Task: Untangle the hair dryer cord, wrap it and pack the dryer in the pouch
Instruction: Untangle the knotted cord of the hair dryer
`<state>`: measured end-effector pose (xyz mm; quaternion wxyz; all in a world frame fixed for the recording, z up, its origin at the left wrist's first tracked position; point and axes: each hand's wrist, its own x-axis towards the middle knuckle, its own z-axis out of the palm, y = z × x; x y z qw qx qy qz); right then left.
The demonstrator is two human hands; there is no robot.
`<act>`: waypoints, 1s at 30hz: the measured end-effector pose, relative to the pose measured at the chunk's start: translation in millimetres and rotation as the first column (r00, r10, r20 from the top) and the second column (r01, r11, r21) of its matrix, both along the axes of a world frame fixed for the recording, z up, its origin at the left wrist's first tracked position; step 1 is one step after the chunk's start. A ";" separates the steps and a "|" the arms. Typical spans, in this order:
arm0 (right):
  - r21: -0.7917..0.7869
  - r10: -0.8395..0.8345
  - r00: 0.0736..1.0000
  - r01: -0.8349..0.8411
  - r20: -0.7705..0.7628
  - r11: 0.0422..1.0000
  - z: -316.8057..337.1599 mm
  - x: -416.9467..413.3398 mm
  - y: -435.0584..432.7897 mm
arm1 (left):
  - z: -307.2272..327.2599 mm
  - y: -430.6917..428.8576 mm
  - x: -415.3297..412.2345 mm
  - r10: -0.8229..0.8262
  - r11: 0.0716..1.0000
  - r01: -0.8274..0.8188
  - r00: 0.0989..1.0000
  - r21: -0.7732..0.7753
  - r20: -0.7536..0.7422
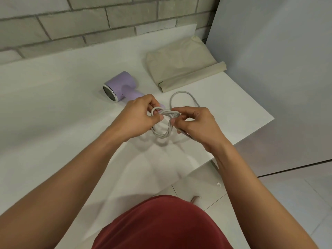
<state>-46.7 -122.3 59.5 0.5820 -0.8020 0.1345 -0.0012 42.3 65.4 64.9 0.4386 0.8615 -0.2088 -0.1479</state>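
- Both forearms reach forward over a white counter (53, 97), wrists drawn close together above its near right part, with the hands held slightly clear of the surface.
- The left hand (138, 116) is seen back-up with its fingers curled inward, thumb and fingertips pinching a small loop at the left end of the tangle.
- The right hand (195, 126) mirrors it, knuckles up and wrist angled inward, thumb and forefinger nipping the right end of the same knot, while another strand passes beneath its palm.
- The pale grey cord (163, 136) is bunched between the two hands. A twisted double strand sags in a curve below the fingers, and one free loop arches away across the counter toward the pouch.
- The lilac hair dryer (122, 86) lies on its side on the counter just beyond the left hand, its chrome-ringed end turned toward the near left. Its handle points at the hands (the handle's tip is hidden behind the left knuckles).
- A beige fabric pouch (181, 63) lies flat near the counter's far right corner, well apart from the dryer, with a folded edge along its near side.
- A grey brick wall (71, 20) backs the counter and a plain pale panel (278, 69) stands to its right.
- A dark red garment (161, 223) fills the bottom of the view, above light floor tiles (287, 203).
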 end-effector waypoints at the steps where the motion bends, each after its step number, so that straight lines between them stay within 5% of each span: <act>1: -0.043 0.029 1.000 -0.029 -0.009 0.999 0.7 0.9 -1.0 | -0.2 0.6 -0.7 0.003 1.000 -0.003 1.000 -0.002 -0.012; 6: -0.257 0.086 0.996 -0.092 -0.035 0.962 -10.4 5.6 -4.1 | 7.7 3.7 1.7 -0.021 0.999 0.014 0.971 -0.031 -0.237; 10: -0.359 0.187 0.982 -0.188 -0.038 0.914 -13.2 8.8 -2.2 | 11.2 7.0 3.6 -0.113 0.986 0.127 0.985 0.105 -0.130; 14: -0.295 0.187 0.981 -0.195 -0.057 0.935 -14.3 8.7 -0.9 | 13.2 4.3 4.2 -0.199 0.955 0.181 0.979 0.236 0.055; 18: -0.171 0.171 0.984 -0.178 -0.055 0.969 -7.9 7.9 1.0 | 0.3 -3.5 -4.9 0.010 0.990 -0.039 0.977 0.133 0.212; 22: -0.096 0.159 0.986 -0.164 -0.052 0.982 -3.9 9.6 -1.6 | -7.0 -4.8 -9.9 0.200 0.979 -0.203 0.968 0.005 0.152; 26: -0.176 0.167 0.983 -0.177 -0.070 0.968 -10.4 14.3 -2.4 | -10.6 1.6 -1.8 -0.031 0.992 0.002 0.974 0.123 0.226; 30: -0.185 0.182 0.978 -0.199 -0.106 0.962 -13.9 13.5 -3.5 | -3.4 5.4 13.8 -0.423 0.864 0.265 0.844 0.428 0.330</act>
